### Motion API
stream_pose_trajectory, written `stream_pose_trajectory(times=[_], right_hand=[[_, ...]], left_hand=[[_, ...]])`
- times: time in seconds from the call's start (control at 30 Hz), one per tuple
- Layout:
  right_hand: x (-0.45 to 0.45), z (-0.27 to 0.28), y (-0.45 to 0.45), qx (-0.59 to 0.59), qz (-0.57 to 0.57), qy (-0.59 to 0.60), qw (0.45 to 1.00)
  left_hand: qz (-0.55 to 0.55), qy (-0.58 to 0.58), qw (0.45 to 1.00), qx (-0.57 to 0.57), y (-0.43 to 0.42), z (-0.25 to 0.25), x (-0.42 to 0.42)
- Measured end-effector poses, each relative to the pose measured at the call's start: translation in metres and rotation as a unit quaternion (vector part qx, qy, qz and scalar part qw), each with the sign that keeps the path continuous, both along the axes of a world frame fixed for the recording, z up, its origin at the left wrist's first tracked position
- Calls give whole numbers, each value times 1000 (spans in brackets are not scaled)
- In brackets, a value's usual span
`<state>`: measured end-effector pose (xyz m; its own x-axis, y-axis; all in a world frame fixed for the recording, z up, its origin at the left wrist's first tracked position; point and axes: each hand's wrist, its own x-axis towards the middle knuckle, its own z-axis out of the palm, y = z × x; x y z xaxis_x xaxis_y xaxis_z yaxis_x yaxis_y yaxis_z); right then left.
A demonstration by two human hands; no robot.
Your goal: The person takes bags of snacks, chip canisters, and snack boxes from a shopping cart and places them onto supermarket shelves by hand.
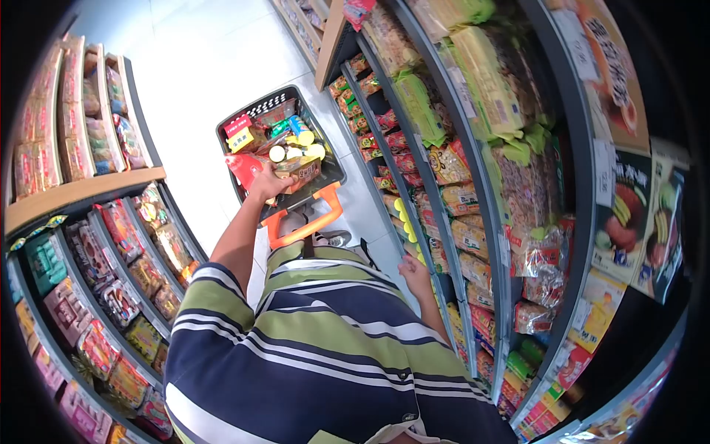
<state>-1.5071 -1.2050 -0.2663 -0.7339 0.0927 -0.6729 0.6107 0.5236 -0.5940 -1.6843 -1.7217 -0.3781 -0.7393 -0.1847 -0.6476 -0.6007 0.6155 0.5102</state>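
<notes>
My left hand (271,182) reaches into a black shopping basket (331,148) with an orange handle (305,235). Its fingers are closed on a clear package of brown snacks (302,172) near the basket's front edge. Beside that hand is a red bag (244,169). A red and yellow packet (240,135), a blue can (298,126) and several containers with yellow lids (285,153) lie further in. At the right of my body, my right hand (414,272) hangs near the shelf, its fingers curled; whether it holds anything cannot be made out.
Shelves with bagged snacks (473,81) run close along the right side. On the left, shelves hold colourful packets (122,229), with a wooden ledge (81,196) between levels. A pale tiled floor (192,74) lies between them, around the basket.
</notes>
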Motion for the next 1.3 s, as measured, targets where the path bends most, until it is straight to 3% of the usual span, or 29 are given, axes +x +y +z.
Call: stream_pose_trajectory(times=[0.07, 0.17, 0.3, 0.37, 0.47, 0.57, 0.67, 0.73, 0.83, 1.0, 1.23, 1.3], right_hand=[[-3, -1, 3, 3, 15, 26, 1000], [1, -13, 9, 7, 17, 51, 999], [-5, -3, -4, 16, 9, 74, 997], [-15, 3, -12, -24, 3, 96, 995], [-37, 30, -27, -87, -16, 126, 988], [-66, 70, -40, -168, -53, 138, 975], [-91, 135, -55, -210, -132, 111, 962], [-99, 151, -54, -265, -152, 126, 944], [-104, 168, -48, -305, -185, 178, 917], [-108, 200, -31, -363, -241, 285, 854], [-103, 220, -25, -330, -233, 272, 873], [-101, 208, -24, -321, -261, 258, 873]], left_hand=[[27, 13, 1000, -2, 0, 16, 10], [204, 16, 952, 225, 3, 61, 25], [266, 21, 875, 405, 7, 121, 33], [239, -15, 843, 481, 6, 118, 30], [212, -37, 753, 622, 40, 170, 16], [189, -55, 696, 691, 81, 210, 8], [183, -120, 623, 751, 114, 214, 6], [211, -160, 595, 759, 140, 225, 10], [154, -189, 549, 799, 162, 226, 14], [76, -192, 628, 750, 172, 244, 9], [-27, -195, 731, 654, 162, 259, -3], [-9, -181, 757, 628, 163, 270, -3]])
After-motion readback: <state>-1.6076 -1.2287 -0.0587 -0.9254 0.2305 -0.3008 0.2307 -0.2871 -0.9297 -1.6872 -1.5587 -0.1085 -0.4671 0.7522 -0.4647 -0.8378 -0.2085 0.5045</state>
